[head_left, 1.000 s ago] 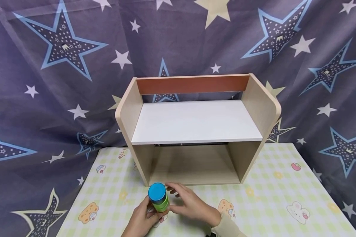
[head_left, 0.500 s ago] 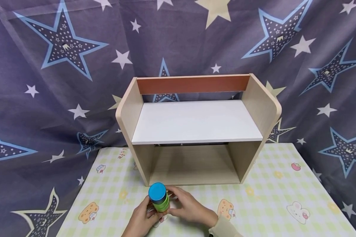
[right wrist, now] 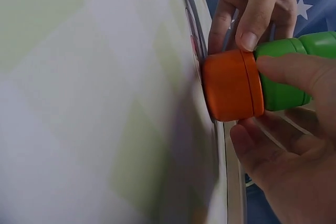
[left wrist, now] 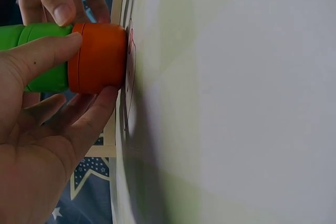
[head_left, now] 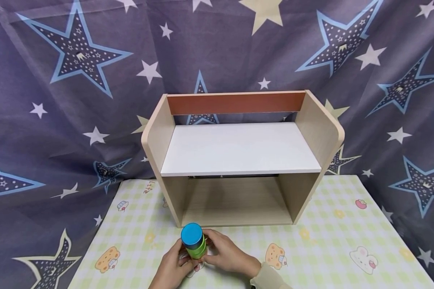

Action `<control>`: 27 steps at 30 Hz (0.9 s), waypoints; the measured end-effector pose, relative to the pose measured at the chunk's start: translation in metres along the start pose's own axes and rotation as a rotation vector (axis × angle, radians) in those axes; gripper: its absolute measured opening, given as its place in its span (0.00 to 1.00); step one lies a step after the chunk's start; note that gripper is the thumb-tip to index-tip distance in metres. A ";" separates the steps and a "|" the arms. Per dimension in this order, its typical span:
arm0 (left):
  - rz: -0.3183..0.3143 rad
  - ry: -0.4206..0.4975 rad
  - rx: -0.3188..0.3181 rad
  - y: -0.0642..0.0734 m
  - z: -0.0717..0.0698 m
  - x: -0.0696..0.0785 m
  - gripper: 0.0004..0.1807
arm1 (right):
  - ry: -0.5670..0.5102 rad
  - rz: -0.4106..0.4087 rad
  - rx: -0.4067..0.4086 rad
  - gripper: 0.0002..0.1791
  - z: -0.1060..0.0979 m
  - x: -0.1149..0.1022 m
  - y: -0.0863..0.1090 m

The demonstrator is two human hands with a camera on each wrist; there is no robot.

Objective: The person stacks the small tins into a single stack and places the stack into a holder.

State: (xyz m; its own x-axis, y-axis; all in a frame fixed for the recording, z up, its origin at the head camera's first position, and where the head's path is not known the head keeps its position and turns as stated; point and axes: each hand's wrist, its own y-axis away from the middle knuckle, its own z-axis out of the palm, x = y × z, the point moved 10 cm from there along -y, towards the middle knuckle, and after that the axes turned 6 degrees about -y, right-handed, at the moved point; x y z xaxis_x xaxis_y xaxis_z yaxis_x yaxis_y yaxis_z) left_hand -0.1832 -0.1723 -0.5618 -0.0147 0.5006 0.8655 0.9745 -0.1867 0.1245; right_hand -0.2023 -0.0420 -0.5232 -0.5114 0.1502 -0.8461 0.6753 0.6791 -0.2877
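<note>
I see a cylindrical container (head_left: 195, 249) with a blue top, green middle and orange base, standing upright on a pale green checked surface (head_left: 322, 257), just in front of the near left corner of a wooden shelf unit (head_left: 238, 150). The person's left hand (head_left: 172, 265) and right hand (head_left: 227, 253) hold it from either side, the fingers of both curved around its lower part. A starry dark curtain (head_left: 217, 56) hangs behind.
</note>
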 end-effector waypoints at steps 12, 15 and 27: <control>0.008 -0.039 0.012 0.003 0.000 0.002 0.43 | -0.003 0.016 -0.001 0.38 0.003 0.003 0.001; 0.008 -0.035 0.011 0.003 -0.001 0.002 0.43 | 0.003 0.022 0.002 0.38 0.002 0.003 0.000; 0.024 0.022 0.008 0.002 0.000 0.004 0.42 | 0.021 0.024 0.011 0.37 0.001 0.005 -0.001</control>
State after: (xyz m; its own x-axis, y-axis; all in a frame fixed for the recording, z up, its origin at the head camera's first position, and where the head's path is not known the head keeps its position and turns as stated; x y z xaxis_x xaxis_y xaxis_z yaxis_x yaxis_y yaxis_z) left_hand -0.1814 -0.1704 -0.5582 0.0043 0.4772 0.8788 0.9764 -0.1916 0.0993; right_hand -0.2049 -0.0430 -0.5274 -0.5056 0.1816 -0.8434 0.6934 0.6672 -0.2720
